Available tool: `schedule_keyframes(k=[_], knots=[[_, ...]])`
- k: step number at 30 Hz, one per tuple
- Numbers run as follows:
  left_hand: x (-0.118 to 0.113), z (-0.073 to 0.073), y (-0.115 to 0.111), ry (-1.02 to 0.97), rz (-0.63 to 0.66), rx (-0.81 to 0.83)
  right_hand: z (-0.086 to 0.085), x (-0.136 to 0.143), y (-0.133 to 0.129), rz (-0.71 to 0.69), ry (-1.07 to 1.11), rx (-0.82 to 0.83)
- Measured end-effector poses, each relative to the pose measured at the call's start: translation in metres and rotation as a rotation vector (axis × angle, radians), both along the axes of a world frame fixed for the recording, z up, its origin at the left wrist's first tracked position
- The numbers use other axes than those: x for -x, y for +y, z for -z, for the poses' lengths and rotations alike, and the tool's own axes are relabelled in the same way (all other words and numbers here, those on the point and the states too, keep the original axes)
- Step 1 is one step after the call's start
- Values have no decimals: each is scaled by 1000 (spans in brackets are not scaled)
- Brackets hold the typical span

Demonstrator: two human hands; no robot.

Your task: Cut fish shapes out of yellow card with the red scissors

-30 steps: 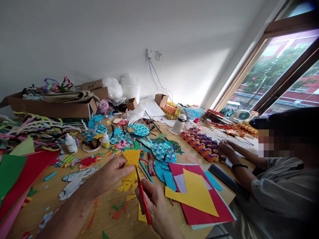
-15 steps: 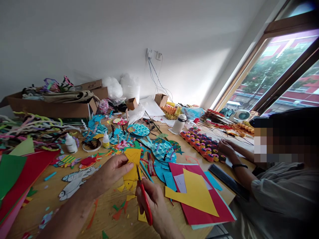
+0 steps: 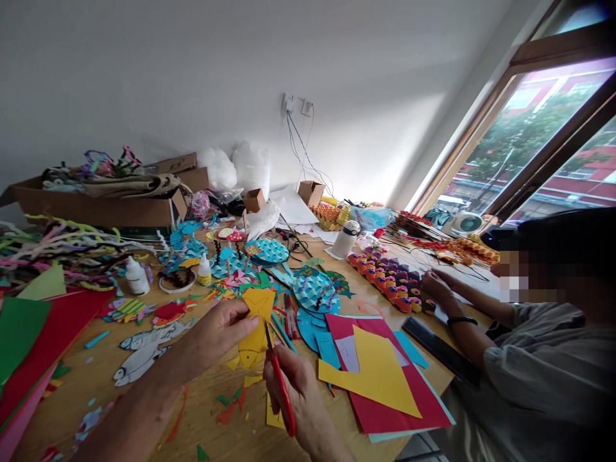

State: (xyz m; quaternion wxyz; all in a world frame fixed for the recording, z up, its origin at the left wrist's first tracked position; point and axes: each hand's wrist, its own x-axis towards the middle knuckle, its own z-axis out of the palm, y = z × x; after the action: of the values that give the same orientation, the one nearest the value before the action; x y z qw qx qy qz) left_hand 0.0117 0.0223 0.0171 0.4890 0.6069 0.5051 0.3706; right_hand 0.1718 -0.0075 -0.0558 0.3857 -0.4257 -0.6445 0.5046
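Observation:
My left hand (image 3: 226, 330) pinches a piece of yellow paper (image 3: 258, 307) by its left edge, upright above the table. A fish outline with an eye is drawn on the paper, its head at the bottom. My right hand (image 3: 298, 388) is closed round the red handles of a pair of scissors (image 3: 279, 382). The blades point up and lie against the right edge of the yellow paper. Small yellow, green and orange scraps (image 3: 228, 410) lie on the wooden table below my hands.
Red and yellow sheets (image 3: 385, 378) lie right of my hands, near a dark phone-like slab (image 3: 440, 353). Glue bottles (image 3: 137, 277), paper fish (image 3: 139, 359) and blue crafts (image 3: 315, 292) stand around. At the right, a person (image 3: 543, 366) touches a coloured egg tray (image 3: 392, 282).
The yellow paper has tilted slightly, its top edge shifting a little to the right. My hands have hardly moved. The person's head at the right has shifted slightly.

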Motion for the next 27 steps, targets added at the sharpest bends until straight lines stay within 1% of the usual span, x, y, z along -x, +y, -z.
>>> schedule_keyframes(k=[5,10,14,21,25,27], knots=[[1,-1,-1,-68,22,5,7,0,0,25,-41,13],[1,1,0,-76,22,31,11,0,0,37,-53,-17],[1,2,-1,-72,15,42,11,0,1,41,-52,-30],[-1,-1,-3,-117,58,53,10,-1,1,30,-64,-44],[0,-2,-1,-116,78,51,6,-1,1,43,-64,-66],[1,-1,-1,-103,87,51,2,-1,1,46,-67,-103]])
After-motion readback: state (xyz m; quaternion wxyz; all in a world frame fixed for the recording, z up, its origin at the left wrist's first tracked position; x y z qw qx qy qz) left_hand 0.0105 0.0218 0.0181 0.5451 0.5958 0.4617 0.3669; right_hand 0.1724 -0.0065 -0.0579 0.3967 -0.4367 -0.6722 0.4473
